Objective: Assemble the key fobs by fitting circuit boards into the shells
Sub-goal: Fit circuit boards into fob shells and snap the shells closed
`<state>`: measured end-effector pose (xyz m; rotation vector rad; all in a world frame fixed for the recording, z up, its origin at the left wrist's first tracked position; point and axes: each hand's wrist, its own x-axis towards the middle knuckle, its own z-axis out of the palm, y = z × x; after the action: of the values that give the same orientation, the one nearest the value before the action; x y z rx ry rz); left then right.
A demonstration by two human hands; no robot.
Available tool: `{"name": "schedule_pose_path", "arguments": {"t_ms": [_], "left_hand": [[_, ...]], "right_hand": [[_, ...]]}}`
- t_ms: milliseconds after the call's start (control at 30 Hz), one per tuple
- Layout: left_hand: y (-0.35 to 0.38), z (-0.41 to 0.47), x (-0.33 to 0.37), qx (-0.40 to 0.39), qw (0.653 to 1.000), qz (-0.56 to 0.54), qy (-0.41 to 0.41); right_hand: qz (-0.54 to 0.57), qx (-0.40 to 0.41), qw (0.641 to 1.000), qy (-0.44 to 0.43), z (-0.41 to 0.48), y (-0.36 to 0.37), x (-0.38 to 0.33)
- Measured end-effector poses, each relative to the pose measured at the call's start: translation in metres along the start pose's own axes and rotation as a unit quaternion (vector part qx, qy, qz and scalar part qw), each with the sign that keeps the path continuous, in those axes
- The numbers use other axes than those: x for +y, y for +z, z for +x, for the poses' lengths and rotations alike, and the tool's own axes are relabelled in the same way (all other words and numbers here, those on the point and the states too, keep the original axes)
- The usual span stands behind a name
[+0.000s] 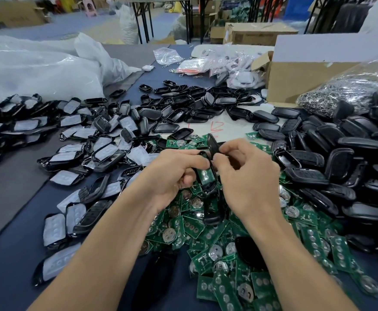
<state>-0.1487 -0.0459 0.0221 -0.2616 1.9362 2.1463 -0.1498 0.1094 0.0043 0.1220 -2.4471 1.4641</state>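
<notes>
Head view: the left hand (174, 176) is curled round a black shell half (202, 153), held above the near middle of the table (15, 243). A green circuit board (206, 175) sits inside the shell half with its round contacts facing up. The right hand (248, 176) pinches a 2nd black cover piece (212, 145) between thumb and fingertips. The cover piece is tilted on edge at the far end of the shell half, and I cannot tell whether the 2 parts touch.

The board looks already seated, so the step in hand seems to be closing the fob. The next move calls for lining the cover's edge up with the shell rim, lowering it flat and pressing round until it snaps. The board should not shift while this is done.

Under the hands lies a pile of circuit boards (228, 239), many with round metal cell holders. Black shells (345, 167) are heaped on the right, and padded shells (75, 153) with pale button sheets spread to the left.

There are red marks on a white sheet (219, 127) just beyond the hands, partly covered and not readable. The cardboard box (296, 75) at far right shows no legible label. The far carton (257, 35) carries print too blurred to read. No brand can be made out.
</notes>
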Motion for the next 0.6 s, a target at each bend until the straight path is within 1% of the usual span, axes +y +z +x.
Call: {"name": "schedule_pose_path", "arguments": {"t_ms": [67, 133, 233, 333, 467, 600], "left_hand": [[0.001, 0.000, 0.001, 0.000, 1.000, -0.008, -0.003], [0.001, -0.002, 0.002, -0.002, 1.000, 0.001, -0.002], [0.000, -0.004, 0.003, 0.004, 1.000, 0.014, 0.006], [0.000, -0.004, 0.003, 0.017, 1.000, 0.020, 0.015], [-0.002, -0.004, 0.003, 0.004, 0.999, 0.029, 0.017], [-0.002, -0.005, 0.003, -0.026, 0.998, 0.044, 0.029]], "right_hand": [[0.043, -0.039, 0.998, 0.030, 0.003, 0.000, 0.003], [0.117, -0.071, 0.988, 0.074, 0.006, -0.001, 0.004], [0.225, -0.095, 0.961, 0.131, 0.010, -0.005, 0.002], [0.296, -0.124, 0.931, 0.171, 0.012, -0.009, 0.000], [0.325, -0.171, 0.911, 0.187, 0.016, -0.015, 0.003], [0.321, -0.201, 0.909, 0.173, 0.016, -0.020, 0.004]]}}
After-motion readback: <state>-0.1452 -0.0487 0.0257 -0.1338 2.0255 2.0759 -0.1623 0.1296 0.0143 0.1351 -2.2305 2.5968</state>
